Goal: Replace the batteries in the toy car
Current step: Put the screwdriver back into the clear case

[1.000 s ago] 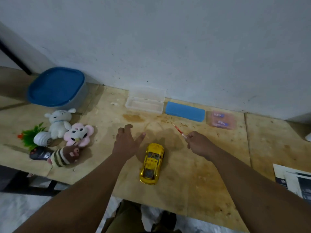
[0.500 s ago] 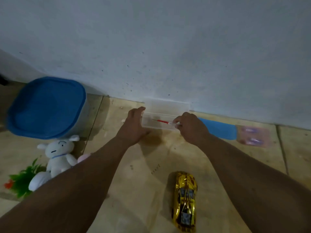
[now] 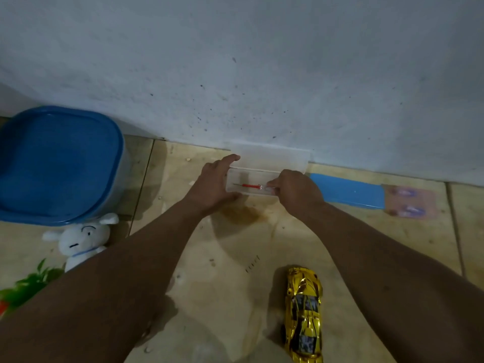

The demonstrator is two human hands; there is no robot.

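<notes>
The gold toy car stands on its wheels on the wooden table, near me and right of centre, untouched. By the wall lies an open clear plastic box. A small red screwdriver rests inside it. My left hand holds the box's left end, fingers behind and thumb in front. At the box's right end, my right hand pinches the screwdriver's handle tip. A pink blister pack of batteries lies far right.
A flat blue case lies between the box and the battery pack. A big blue-lidded container stands at the left by the wall, with a white plush toy and a green plastic plant in front of it.
Both hands left the car and reached to the clear box. The right hand carried the screwdriver there and lowered it into the box; the left hand closed on the box's left end.
</notes>
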